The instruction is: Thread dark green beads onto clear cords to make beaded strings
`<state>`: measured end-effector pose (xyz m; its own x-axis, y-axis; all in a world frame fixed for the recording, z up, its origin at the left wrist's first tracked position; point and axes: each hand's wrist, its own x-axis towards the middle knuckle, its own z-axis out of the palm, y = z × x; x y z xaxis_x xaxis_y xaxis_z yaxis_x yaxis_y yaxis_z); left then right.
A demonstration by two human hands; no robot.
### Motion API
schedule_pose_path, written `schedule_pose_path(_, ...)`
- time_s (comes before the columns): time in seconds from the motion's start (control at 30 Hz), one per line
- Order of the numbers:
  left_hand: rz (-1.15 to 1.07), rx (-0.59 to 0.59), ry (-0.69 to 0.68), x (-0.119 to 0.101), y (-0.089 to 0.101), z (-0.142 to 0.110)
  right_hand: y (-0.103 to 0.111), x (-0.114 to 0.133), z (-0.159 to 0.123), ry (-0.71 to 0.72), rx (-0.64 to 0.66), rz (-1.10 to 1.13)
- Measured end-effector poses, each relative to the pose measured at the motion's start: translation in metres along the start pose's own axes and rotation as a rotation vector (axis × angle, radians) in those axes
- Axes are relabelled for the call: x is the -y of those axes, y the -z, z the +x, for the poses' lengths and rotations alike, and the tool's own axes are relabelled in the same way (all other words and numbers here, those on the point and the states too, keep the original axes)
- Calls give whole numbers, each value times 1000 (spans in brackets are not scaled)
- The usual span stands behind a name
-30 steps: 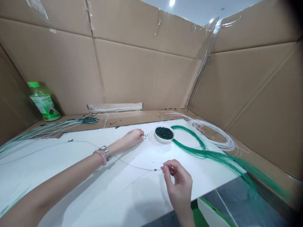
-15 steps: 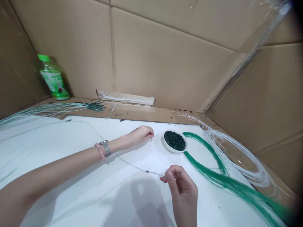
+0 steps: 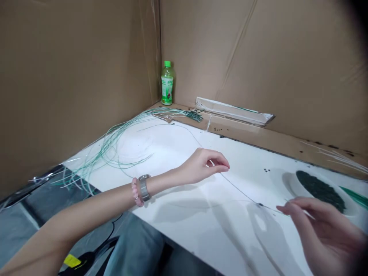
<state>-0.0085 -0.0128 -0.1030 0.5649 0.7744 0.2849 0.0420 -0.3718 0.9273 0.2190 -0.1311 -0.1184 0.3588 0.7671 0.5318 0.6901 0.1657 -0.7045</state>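
My left hand (image 3: 205, 166) hangs over the white board with thumb and fingertips pinched together. Whatever lies between those fingertips is too small to make out. A thin green wire (image 3: 240, 189) runs just under that hand, down to my right hand (image 3: 319, 226). Thumb and index finger of my right hand pinch the wire near its end, whose tip sticks up above them. Small dark beads (image 3: 260, 204) sit on the wire short of those fingers. Behind my right hand stands a white bowl of dark green beads (image 3: 319, 188), partly covered by the hand.
Several loose beads (image 3: 266, 170) lie left of the bowl. A bundle of green and white wires (image 3: 115, 142) hangs over the board's left edge. At the back are a green-capped bottle (image 3: 167, 84) and a cardboard strip (image 3: 234, 111). Cardboard walls (image 3: 86, 65) enclose the board.
The view has swung left, bringing the board's left edge and the floor into sight. My left hand has moved away from the bowl, towards the wire. My right hand still pinches the wire.
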Motion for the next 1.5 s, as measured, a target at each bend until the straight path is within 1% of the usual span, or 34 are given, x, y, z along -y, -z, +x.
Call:
schedule_pose_path(0.03, -51, -1, 16, 4, 4, -6, -6, 7, 2, 16, -4, -5)
schedule_pose_path(0.13, -273, -33, 81, 15, 11, -16, -30, 33, 6, 73, 58, 36)
schedule_pose_path(0.23, -451, -58, 192, 24, 10, -21, -56, 52, 9, 42, 157, 148)
schedule_pose_path(0.37, -571, -62, 305, 32, 5, -29, -86, 58, 6, 0, 252, 223)
schedule_pose_path(0.47, -609, -50, 352, 36, 3, -34, -100, 56, -1, -17, 303, 286)
schedule_pose_path(0.53, -631, -44, 376, 37, 4, -36, -106, 55, -6, -31, 311, 335)
schedule_pose_path(0.67, -713, -35, 458, 34, 7, -41, -113, 53, -15, -38, 310, 411)
schedule_pose_path(0.8, -804, 14, 588, 28, 9, -48, -112, 50, -21, -28, 354, 522)
schedule_pose_path(0.87, -812, 36, 628, 25, 9, -51, -111, 50, -23, -36, 381, 562)
schedule_pose_path(1.0, -789, 62, 654, 23, 10, -52, -110, 49, -24, -51, 409, 583)
schedule_pose_path(1.17, -815, 65, 684, 24, 12, -54, -112, 50, -25, -12, 387, 624)
schedule_pose_path(1.37, -853, 48, 713, 25, 11, -57, -110, 54, -21, 67, 409, 540)
schedule_pose_path(1.5, -876, 25, 728, 25, 10, -55, -110, 56, -19, 74, 394, 523)
